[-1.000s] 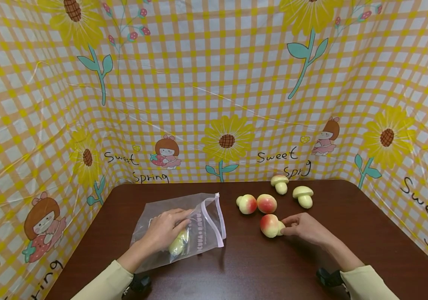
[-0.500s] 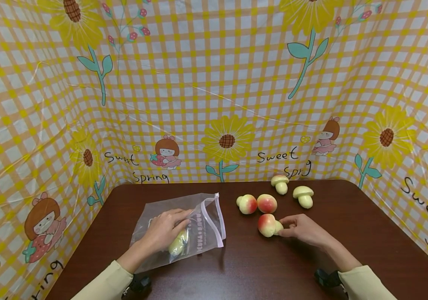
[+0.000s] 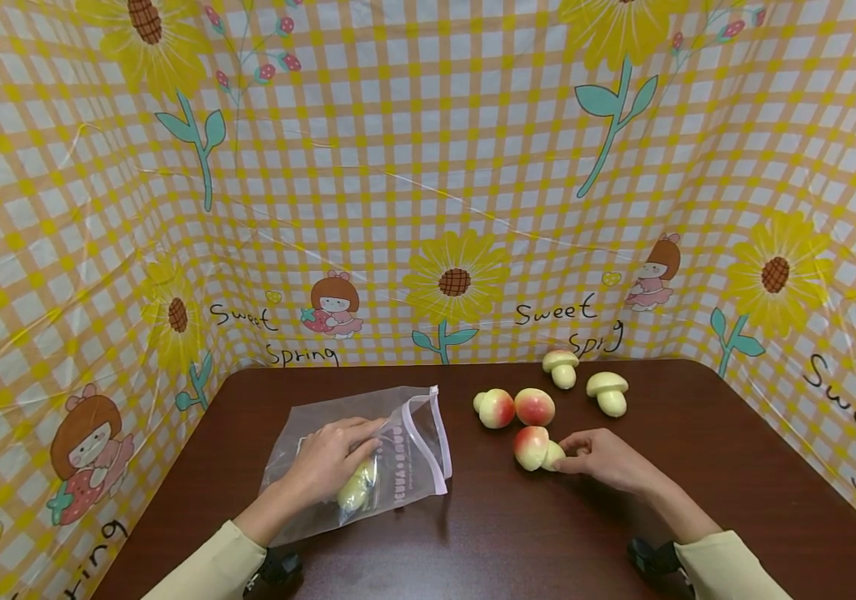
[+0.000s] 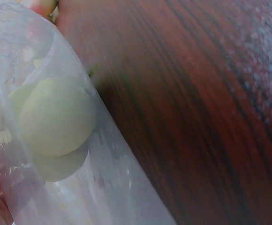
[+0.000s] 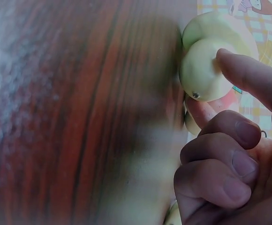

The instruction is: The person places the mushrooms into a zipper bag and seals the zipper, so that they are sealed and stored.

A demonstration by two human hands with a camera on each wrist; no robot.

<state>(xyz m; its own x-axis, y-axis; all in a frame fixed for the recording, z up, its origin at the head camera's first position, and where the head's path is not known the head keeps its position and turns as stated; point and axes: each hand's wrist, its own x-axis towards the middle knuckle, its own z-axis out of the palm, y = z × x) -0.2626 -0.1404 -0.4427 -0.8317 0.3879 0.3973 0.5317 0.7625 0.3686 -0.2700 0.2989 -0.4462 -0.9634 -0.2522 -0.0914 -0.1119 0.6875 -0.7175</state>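
Observation:
My right hand pinches the pale stem of a toy mushroom between thumb and index finger. Its cap is red and cream and points left, low over the table. In the right wrist view the thumb presses the rounded stem end, while the other fingers curl beneath. My left hand rests on top of a clear zip bag, fingers lying fairly straight along it. Inside the bag are pale green pieces, partly covered by the hand. The bag's mouth, edged in pale pink, gapes toward the right.
Two red-and-cream toy mushrooms lie just beyond the held one. Farther back right lie a mushroom with a reddish cap and a pale one. A patterned cloth walls the dark table.
My right hand has shifted the pinched mushroom slightly left and away from me, turning it a little. The left hand and the bag have stayed in place.

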